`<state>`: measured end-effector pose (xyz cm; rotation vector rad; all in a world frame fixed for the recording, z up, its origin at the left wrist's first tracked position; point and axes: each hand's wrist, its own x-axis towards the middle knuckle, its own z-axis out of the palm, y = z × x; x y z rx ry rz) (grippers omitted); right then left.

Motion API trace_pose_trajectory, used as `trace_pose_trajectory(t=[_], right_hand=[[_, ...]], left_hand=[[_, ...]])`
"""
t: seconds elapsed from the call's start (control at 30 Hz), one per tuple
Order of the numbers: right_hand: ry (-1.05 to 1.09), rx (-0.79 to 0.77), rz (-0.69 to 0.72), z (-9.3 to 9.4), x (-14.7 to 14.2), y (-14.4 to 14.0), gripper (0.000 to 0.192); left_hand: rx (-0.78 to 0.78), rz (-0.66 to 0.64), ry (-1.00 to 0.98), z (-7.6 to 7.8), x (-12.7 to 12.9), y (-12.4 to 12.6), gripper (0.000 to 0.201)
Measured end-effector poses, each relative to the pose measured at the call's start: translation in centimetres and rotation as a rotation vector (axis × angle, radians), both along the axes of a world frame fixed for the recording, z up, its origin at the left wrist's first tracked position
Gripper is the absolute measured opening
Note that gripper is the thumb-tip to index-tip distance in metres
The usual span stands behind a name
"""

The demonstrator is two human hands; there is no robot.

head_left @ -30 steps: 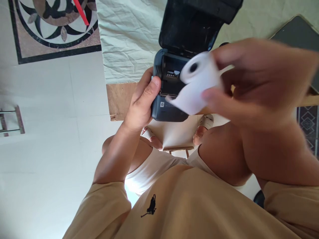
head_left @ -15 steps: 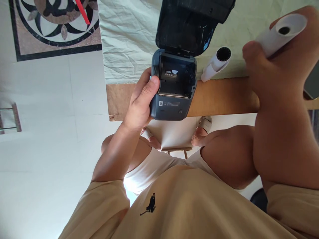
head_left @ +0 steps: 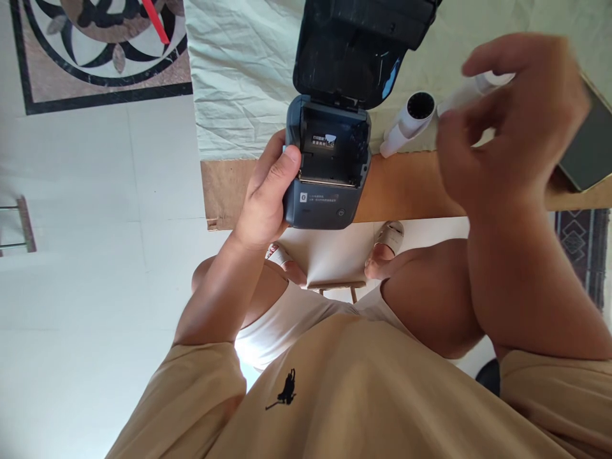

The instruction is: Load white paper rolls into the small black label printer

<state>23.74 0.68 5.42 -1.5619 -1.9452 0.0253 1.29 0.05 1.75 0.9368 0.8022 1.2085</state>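
My left hand (head_left: 268,194) grips a dark label printer (head_left: 320,207) by its left side, thumb over the edge. The printer's glossy black lid (head_left: 342,54) is swung up, and its paper bay shows a small printed sticker inside and no roll. To the right of it, a white paper roll (head_left: 404,131) with a dark core stands on the cloth near the edge, its loose end sticking out. A second white roll (head_left: 459,99) sits just beyond. Partly in front of that roll is my right hand (head_left: 519,127), motion-blurred, with thumb and fingers apart and nothing visibly gripped.
A pale green cloth (head_left: 239,83) covers most of the table, leaving a bare wooden front edge (head_left: 406,191). At the right lies a dark flat object (head_left: 588,143). My legs and a small wooden stool (head_left: 337,285) are below the edge. A patterned floor inlay (head_left: 115,76) shows upper left.
My right hand has moved left and turned over. The roll it held now sits beside the other roll, let go. My left hand holds the printer in nearly the same place.
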Motion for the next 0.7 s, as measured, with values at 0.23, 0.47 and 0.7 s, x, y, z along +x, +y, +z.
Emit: trace_pose_trajectory(t=[0.23,0.47,0.7], right_hand=[[0.036,-0.269,0.059,-1.9,-1.2,0.7,0.053],[0.015,-0.181,0.176,-2.1,-1.8,0.5,0.028],[0.032,-0.132,0.183,-2.2,-1.8,0.6,0.035]], left_hand=[[0.011,-0.034,0.0,-0.3,-0.2,0.2,0.031],[0.078,-0.074,0.013,-1.0,-0.6,0.5,0.038],[0.099,-0.072,0.035,-1.2,-0.8,0.6,0.039]])
